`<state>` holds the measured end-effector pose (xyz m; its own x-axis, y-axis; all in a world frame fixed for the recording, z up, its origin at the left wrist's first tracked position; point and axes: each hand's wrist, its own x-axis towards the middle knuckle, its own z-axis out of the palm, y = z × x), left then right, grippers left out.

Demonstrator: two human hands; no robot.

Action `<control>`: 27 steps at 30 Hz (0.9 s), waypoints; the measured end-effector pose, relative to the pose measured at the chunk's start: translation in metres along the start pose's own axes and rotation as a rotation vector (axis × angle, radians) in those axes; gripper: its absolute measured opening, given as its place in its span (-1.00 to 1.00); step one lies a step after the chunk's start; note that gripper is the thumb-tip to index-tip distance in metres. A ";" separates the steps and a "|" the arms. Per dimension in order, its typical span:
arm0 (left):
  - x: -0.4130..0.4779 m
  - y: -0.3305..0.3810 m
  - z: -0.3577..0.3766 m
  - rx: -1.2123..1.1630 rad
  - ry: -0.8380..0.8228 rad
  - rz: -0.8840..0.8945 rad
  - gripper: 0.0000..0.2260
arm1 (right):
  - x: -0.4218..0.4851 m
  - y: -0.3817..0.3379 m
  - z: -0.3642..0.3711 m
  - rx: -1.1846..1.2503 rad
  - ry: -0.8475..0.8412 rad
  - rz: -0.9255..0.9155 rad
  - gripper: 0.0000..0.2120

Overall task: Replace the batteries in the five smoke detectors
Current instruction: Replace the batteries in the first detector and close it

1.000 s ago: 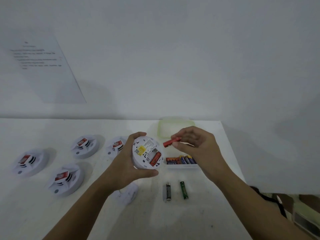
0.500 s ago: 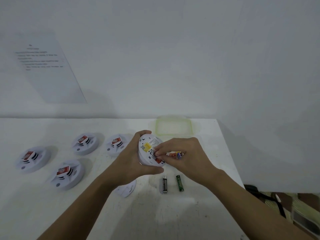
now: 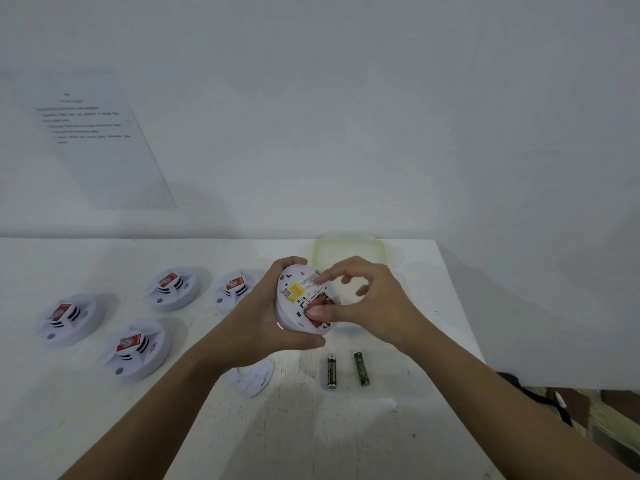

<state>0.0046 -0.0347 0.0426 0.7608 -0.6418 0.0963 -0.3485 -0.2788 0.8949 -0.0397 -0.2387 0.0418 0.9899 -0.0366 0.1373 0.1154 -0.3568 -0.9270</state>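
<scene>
My left hand [image 3: 256, 317] grips a white smoke detector [image 3: 292, 308] from the left and holds it above the table, back side up, with a yellow label showing. My right hand [image 3: 374, 306] lies over its right side. The thumb presses a red battery [image 3: 318, 300] down in the open compartment, and the index fingertip touches the detector's back. The other fingers hang loosely curled. A black battery [image 3: 331, 371] and a green battery [image 3: 361, 368] lie side by side on the table below my hands. The detector's white back cover [image 3: 254, 377] lies under my left wrist.
Several other smoke detectors with red tags sit on the left of the white table [image 3: 311, 438], the nearest [image 3: 136, 351] front left. A pale green container [image 3: 348, 249] stands by the wall behind my hands. The table's right edge runs close by. A printed sheet [image 3: 93, 133] hangs on the wall.
My right hand brought the red battery from the air down into the detector's compartment. It let go of its pinch and now presses with the thumb. The left hand kept hold of the detector.
</scene>
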 end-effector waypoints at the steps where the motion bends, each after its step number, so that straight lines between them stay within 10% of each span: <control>1: -0.001 0.001 0.000 0.009 0.004 0.005 -0.17 | 0.001 0.000 -0.001 0.013 -0.011 0.065 -0.55; 27: -0.052 0.005 -0.003 -0.122 0.093 0.024 -0.12 | -0.012 -0.021 0.023 0.424 -0.057 0.202 -0.77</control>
<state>-0.0355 -0.0004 0.0429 0.8023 -0.5769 0.1532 -0.3024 -0.1716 0.9376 -0.0525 -0.2092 0.0520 0.9976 -0.0108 -0.0684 -0.0676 0.0649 -0.9956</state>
